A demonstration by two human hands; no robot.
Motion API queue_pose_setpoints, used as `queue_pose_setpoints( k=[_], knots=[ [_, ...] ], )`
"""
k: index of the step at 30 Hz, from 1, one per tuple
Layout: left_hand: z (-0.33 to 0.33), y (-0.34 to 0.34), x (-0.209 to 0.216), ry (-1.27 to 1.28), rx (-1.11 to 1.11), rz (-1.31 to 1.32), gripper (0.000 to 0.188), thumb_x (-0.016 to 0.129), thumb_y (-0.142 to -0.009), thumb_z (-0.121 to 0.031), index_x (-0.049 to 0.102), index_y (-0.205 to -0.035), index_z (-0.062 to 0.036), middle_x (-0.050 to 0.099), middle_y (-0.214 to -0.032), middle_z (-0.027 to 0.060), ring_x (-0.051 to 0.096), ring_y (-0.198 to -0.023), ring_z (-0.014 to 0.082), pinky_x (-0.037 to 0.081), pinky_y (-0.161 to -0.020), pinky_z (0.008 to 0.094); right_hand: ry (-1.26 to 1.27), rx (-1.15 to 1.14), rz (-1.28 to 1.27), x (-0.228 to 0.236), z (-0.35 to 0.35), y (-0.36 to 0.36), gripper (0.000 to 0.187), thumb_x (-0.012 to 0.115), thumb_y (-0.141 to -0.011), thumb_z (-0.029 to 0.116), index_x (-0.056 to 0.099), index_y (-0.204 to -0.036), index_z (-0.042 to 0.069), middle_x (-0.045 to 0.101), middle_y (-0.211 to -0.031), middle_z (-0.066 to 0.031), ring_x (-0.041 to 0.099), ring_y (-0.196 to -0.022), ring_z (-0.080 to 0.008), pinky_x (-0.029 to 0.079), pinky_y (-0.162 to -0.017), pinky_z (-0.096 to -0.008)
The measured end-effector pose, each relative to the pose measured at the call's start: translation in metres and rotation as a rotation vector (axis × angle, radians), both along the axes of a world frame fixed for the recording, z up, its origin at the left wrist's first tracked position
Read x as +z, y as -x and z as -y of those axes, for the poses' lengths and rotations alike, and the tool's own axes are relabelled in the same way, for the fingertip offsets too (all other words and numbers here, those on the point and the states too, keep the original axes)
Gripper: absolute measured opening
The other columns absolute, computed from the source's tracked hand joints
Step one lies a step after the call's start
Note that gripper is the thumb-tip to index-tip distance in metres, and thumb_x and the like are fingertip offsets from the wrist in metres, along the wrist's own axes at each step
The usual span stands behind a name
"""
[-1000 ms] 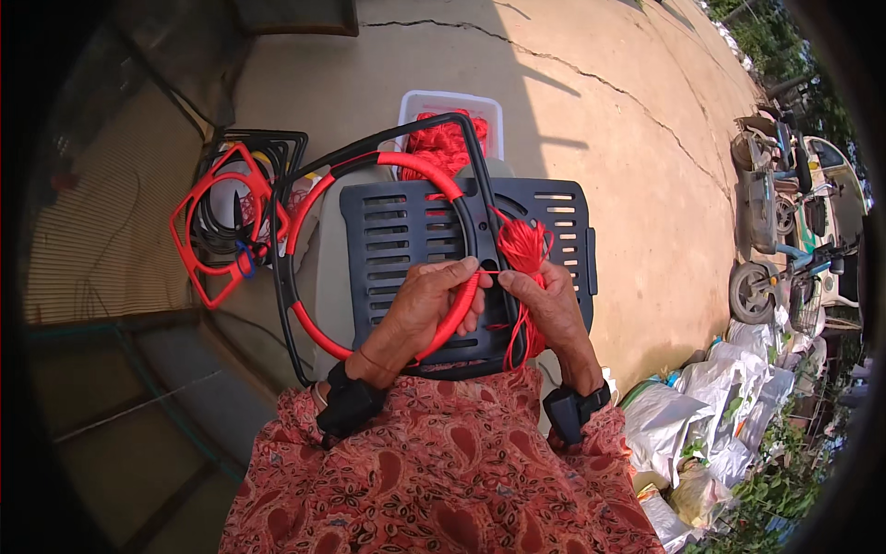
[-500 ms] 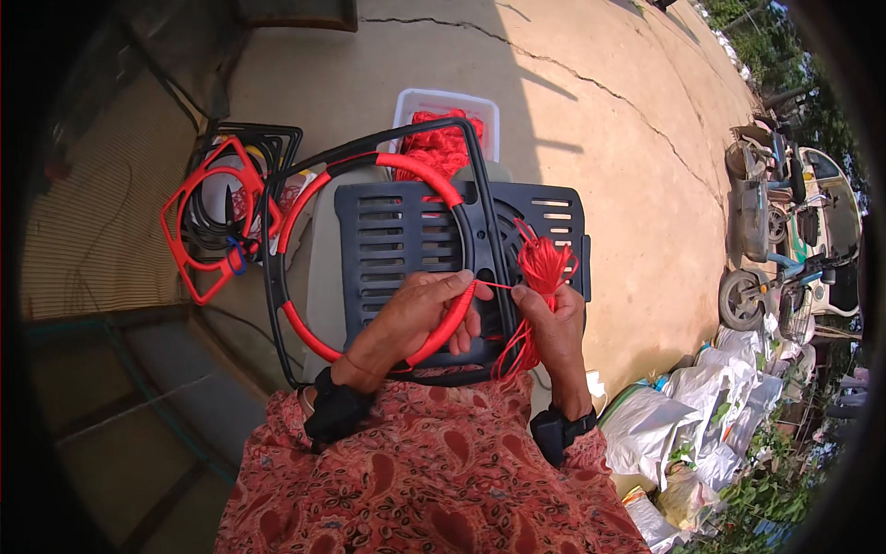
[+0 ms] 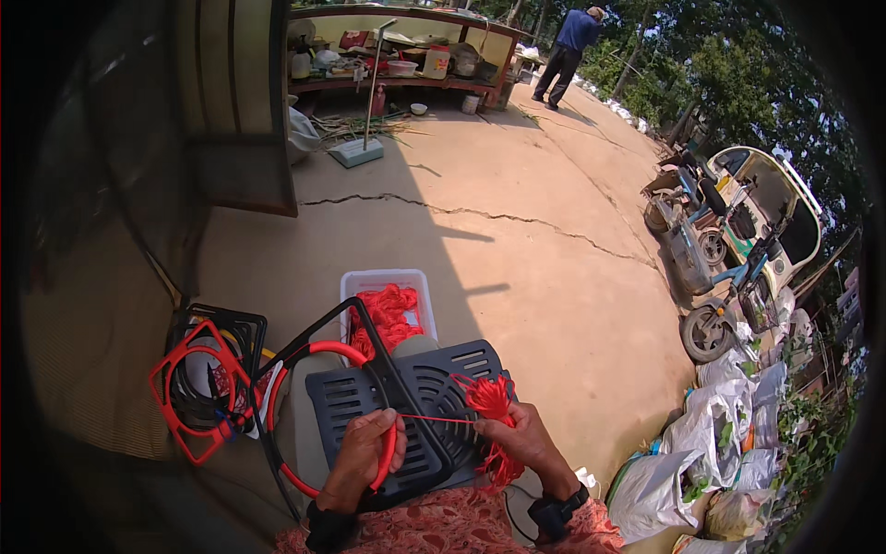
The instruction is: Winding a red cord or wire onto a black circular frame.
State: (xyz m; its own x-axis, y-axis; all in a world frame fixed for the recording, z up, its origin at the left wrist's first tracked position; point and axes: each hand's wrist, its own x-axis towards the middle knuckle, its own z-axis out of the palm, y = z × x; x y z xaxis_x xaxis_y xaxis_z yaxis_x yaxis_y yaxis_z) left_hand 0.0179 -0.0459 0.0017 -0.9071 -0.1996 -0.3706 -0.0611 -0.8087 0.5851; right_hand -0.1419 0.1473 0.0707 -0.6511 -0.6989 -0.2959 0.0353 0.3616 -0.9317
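My left hand [image 3: 362, 452] is closed around the lower right of a ring [image 3: 337, 348] wrapped mostly in red cord. The ring sits inside a black tubular frame [image 3: 395, 388], tilted above a dark slotted plastic surface [image 3: 337, 399]. A loose hank of red cord [image 3: 489, 399] is held in my right hand [image 3: 528, 439], thumb and fingers closed on it. Between the two hands one strand stretches tight, nearly level. Fingers of the left hand are partly hidden behind the ring.
Beyond the slotted surface stands a white tub [image 3: 427, 309] of red cord. At left lean several frames, one red-wrapped [image 3: 196, 392]. White sacks [image 3: 655, 489] and a scooter [image 3: 711, 328] line the right. Farther off are a dustpan [image 3: 355, 152], a cluttered table [image 3: 369, 85] and a person [image 3: 572, 46].
The view has tipped up, bringing the table and person into sight. My right hand has drawn away from the left, lengthening the taut strand. Both hands keep their hold.
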Motion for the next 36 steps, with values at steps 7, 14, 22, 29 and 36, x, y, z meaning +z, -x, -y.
queue_pose_setpoints(
  k=[7,14,22,29,36],
  knots=[
    [0.001,-0.017,0.029,0.340,0.354,0.081,0.029,0.055,-0.097,-0.026,0.057,-0.082,-0.0012,0.057,-0.057,0.0099,0.048,-0.037,0.0140,0.038,-0.035,0.0237,0.022,0.240,0.056,0.027,0.007,-0.006,0.039,0.073,-0.085,0.028,0.065,-0.113,0.002,0.066,-0.095,-0.0012,0.057,-0.088,-0.0078,0.047,-0.081,-0.0263],
    [0.000,0.003,0.035,0.747,0.432,0.124,0.033,0.058,-0.097,-0.031,0.060,-0.078,-0.0037,0.058,-0.061,0.0018,0.051,-0.044,0.0061,0.036,-0.040,0.0193,0.159,0.079,0.020,0.025,0.003,-0.027,0.054,0.068,-0.087,0.030,0.049,-0.130,0.004,0.062,-0.108,-0.0047,0.057,-0.096,-0.0129,0.045,-0.089,-0.0298],
    [-0.007,0.017,0.025,1.305,0.494,0.130,0.033,0.062,-0.093,-0.019,0.049,-0.072,0.0037,0.040,-0.061,0.0123,0.040,-0.054,0.0199,0.034,-0.052,0.0361,-0.096,0.414,-0.118,-0.011,0.020,-0.044,0.035,0.064,-0.089,0.025,0.058,-0.115,0.002,0.062,-0.086,-0.0139,0.058,-0.078,-0.0196,0.046,-0.073,-0.0341],
    [-0.014,0.038,0.017,1.610,0.547,0.241,0.027,0.063,-0.090,-0.018,0.053,-0.071,-0.0007,0.053,-0.066,0.0161,0.052,-0.056,0.0356,0.038,-0.052,0.0426,-0.257,0.274,-0.636,-0.035,0.073,-0.043,0.034,0.065,-0.084,0.016,0.047,-0.109,0.000,0.064,-0.086,-0.0257,0.064,-0.082,-0.0426,0.048,-0.068,-0.0495],
    [-0.013,0.042,0.013,1.630,0.579,0.250,0.027,0.064,-0.088,-0.018,0.052,-0.070,-0.0009,0.053,-0.066,0.0159,0.054,-0.058,0.0383,0.039,-0.053,0.0449,0.113,0.225,-0.800,-0.064,0.054,-0.051,0.031,0.069,-0.080,0.011,0.051,-0.102,0.002,0.061,-0.088,-0.0172,0.061,-0.083,-0.0377,0.048,-0.067,-0.0440]
  ],
)
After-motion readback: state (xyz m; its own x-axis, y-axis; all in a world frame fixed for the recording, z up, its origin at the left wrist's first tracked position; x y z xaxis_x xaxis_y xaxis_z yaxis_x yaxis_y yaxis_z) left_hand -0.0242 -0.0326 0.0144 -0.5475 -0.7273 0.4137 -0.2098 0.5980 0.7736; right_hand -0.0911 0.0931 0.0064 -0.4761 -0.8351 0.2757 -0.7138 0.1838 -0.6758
